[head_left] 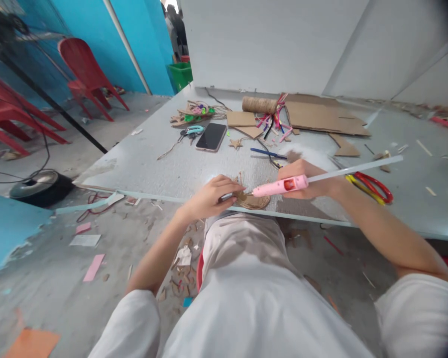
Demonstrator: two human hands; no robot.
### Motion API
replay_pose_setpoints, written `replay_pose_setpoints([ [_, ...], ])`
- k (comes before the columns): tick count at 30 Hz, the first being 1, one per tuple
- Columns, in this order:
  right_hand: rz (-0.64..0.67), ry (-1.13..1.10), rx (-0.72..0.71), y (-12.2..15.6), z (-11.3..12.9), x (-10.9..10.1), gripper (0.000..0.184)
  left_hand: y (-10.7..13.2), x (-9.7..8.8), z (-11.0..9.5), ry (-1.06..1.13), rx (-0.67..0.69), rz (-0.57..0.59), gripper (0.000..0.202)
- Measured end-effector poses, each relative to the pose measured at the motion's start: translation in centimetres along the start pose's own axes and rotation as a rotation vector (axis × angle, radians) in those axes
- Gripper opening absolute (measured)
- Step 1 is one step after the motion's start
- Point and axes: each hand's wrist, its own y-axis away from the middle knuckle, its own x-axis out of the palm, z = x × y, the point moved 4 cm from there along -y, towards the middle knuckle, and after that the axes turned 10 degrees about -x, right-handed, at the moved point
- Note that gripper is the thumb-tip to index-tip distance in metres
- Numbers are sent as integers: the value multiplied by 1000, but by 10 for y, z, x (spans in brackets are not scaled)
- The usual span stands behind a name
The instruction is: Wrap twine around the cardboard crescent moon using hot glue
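My right hand point(296, 174) is wrapped round a pink hot glue gun point(280, 187), and a long translucent glue stick point(358, 168) juts from its back end. The gun's nozzle points left and meets a round, twine-covered cardboard piece point(254, 202) at the table's front edge. Over the left side of this piece lies my left hand point(213, 195), its fingers closed on a slim grey metallic tool point(227, 197) whose kind I cannot make out. Between the nozzle and my fingertips the contact is too small to see clearly.
Beyond my hands lie a phone point(211, 137), a cardboard star point(235, 143), a blue pen point(268, 153), a twine roll point(259, 105) and cardboard sheets point(321, 115). Turquoise-handled pliers point(192, 131) are left of the phone. Red-and-yellow-handled tools point(371, 188) rest beside my right forearm.
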Motion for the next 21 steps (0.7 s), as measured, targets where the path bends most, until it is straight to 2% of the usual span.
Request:
replay_pose_setpoints([
  [9,21,94,42,-17,6,10,23,1,1,1,-6,0,-52,26],
  [21,23,124,101,-23,7,12,29,1,1,2,2,-53,-38,26],
])
